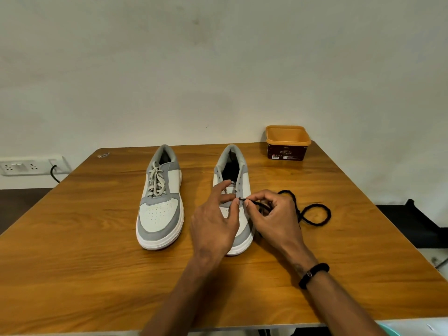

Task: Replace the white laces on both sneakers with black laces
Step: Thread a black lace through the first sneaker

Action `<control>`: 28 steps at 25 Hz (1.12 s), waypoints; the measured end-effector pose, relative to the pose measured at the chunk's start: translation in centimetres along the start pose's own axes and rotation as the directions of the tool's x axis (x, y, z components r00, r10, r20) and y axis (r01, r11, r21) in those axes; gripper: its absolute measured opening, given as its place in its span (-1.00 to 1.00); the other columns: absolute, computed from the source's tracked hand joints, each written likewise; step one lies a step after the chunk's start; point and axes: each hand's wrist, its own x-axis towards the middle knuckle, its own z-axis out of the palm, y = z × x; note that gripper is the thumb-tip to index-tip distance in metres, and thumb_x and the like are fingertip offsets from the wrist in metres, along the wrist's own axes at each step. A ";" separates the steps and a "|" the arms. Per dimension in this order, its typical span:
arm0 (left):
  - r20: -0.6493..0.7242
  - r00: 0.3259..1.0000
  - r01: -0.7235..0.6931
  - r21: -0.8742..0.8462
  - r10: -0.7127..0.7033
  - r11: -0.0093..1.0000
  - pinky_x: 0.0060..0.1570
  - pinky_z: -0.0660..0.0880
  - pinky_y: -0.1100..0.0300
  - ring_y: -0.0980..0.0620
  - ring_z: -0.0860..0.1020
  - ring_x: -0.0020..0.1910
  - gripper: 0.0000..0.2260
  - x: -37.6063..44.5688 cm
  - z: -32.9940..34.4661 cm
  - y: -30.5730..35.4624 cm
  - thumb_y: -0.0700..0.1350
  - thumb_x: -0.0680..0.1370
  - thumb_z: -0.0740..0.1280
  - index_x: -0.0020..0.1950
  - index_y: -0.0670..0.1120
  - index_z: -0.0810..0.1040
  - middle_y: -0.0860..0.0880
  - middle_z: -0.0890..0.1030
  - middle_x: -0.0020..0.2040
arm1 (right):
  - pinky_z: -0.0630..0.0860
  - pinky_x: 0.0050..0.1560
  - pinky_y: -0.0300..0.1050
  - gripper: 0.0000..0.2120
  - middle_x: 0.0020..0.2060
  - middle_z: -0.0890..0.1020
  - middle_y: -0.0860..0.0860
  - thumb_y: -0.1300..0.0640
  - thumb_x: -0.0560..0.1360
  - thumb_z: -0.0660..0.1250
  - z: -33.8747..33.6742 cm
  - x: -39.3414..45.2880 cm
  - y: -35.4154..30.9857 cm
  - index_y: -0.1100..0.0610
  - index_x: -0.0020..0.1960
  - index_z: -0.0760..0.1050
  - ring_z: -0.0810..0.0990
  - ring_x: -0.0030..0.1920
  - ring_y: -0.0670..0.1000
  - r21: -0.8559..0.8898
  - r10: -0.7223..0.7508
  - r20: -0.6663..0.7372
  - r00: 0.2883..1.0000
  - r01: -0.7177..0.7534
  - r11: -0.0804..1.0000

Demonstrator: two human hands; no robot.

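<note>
Lacing the right-hand sneaker [232, 180] at frame centre

Right hand [274, 214] pinches the black lace [315, 214] tip by the lowest eyelets; left hand [214, 221] rests on the toe, fingers loosely spread.

This looks like a plain room in a home or a small office rather than a workshop or shop. A wooden table [97, 251] with a warm, glossy grain stands pushed close to a bare, off-white painted wall [218, 69] that carries faint smudges. Low on that wall, beyond the table's far left corner, sits a white switch-and-socket plate [31, 165] with a black cable [54, 173] plugged in. At the table's far right corner stands an orange plastic tub [288, 142] with a dark printed label, the kind of household food container people reuse. Dark furniture [417, 224] shows past the table's right edge.
</note>
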 end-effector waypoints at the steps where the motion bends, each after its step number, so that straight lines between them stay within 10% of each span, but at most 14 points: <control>1: -0.004 1.000 0.022 -0.038 -0.022 0.999 -0.19 0.61 0.16 0.28 0.56 -0.43 -0.57 -0.2 0.2 0.0 0.18 0.64 0.36 0.51 0.25 0.41 0.27 0.68 0.21 | 0.66 -0.09 -0.25 -0.96 -0.15 0.71 -0.19 0.12 0.55 0.51 0.0 0.1 -0.1 0.04 0.00 0.70 0.70 -0.07 -0.18 -0.007 -0.005 -0.012 1.000 0.005 1.000; 8: -0.056 0.998 0.009 -0.129 -0.016 0.992 -0.24 0.56 0.25 0.32 0.55 -0.38 -0.67 -0.7 0.5 -0.1 0.09 0.62 0.44 0.38 0.18 0.56 0.27 0.70 0.16 | 0.59 -0.18 -0.31 -0.97 -0.18 0.68 -0.14 0.16 0.55 0.48 0.3 0.3 -0.1 0.09 -0.01 0.67 0.68 -0.14 -0.14 -0.045 -0.039 0.005 0.999 0.039 0.998; 13: -0.082 0.996 -0.027 -0.101 0.019 0.995 -0.02 0.45 0.56 0.33 0.64 0.13 -0.70 -0.5 0.8 -0.3 0.05 0.62 0.44 0.36 0.12 0.61 0.24 0.71 0.15 | 0.55 -0.20 -0.36 -0.97 -0.17 0.67 -0.13 0.16 0.58 0.46 0.5 0.2 -0.2 0.11 0.01 0.65 0.66 -0.13 -0.16 -0.034 -0.054 0.046 0.997 0.056 0.998; 20: -0.115 0.989 -0.110 -0.108 0.097 0.988 -0.09 0.67 0.11 0.19 0.69 0.05 -0.75 -0.7 0.9 -0.3 -0.03 0.72 0.29 0.39 0.10 0.59 0.16 0.72 0.15 | 0.58 -0.25 -0.28 -0.96 -0.21 0.68 -0.13 0.12 0.61 0.44 0.9 0.3 0.2 0.08 0.03 0.64 0.67 -0.18 -0.13 -0.012 0.012 0.035 0.999 -0.012 1.000; 28: 0.375 0.912 -0.277 0.268 0.165 0.923 -0.26 0.59 0.05 -0.01 0.61 -0.20 -0.43 6.3 -1.0 1.3 -0.19 0.67 0.29 0.59 0.26 0.26 -0.01 0.69 -0.05 | 0.60 -0.06 -0.32 -0.83 -0.01 0.73 -0.15 0.06 0.62 0.44 0.7 0.4 0.7 0.05 0.16 0.72 0.66 0.00 -0.21 -0.040 -0.045 0.044 0.998 0.047 0.998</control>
